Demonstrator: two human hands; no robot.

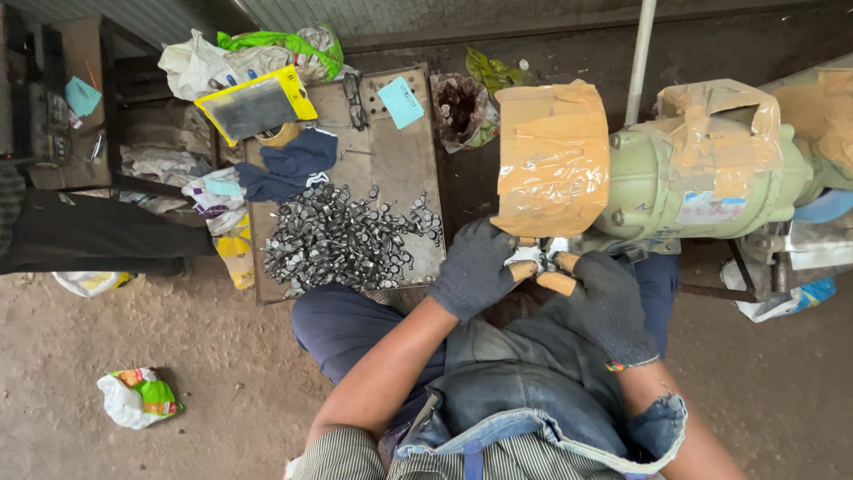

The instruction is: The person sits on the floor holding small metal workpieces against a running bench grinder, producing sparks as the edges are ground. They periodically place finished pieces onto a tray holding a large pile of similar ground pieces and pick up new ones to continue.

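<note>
Both my hands wear dark knit gloves with the fingertips worn through. My left hand [475,267] and my right hand [604,302] meet just under a pale green motor-like machine [657,182], pinching a small whitish metal piece [531,258] between the fingertips. A wide drum on the machine's left end is wrapped in tan tape [551,160]. More tan tape covers the machine's top. I sit with my knees under the hands, in dark blue trousers.
A flat metal tray [400,169] to my left bears a heap of small shiny metal parts [342,236]. Cloths, plastic bags, a yellow-edged pouch [256,105] and glasses lie behind it. A crumpled wrapper [138,397] sits on the dirt floor. A white pipe [640,53] rises behind the machine.
</note>
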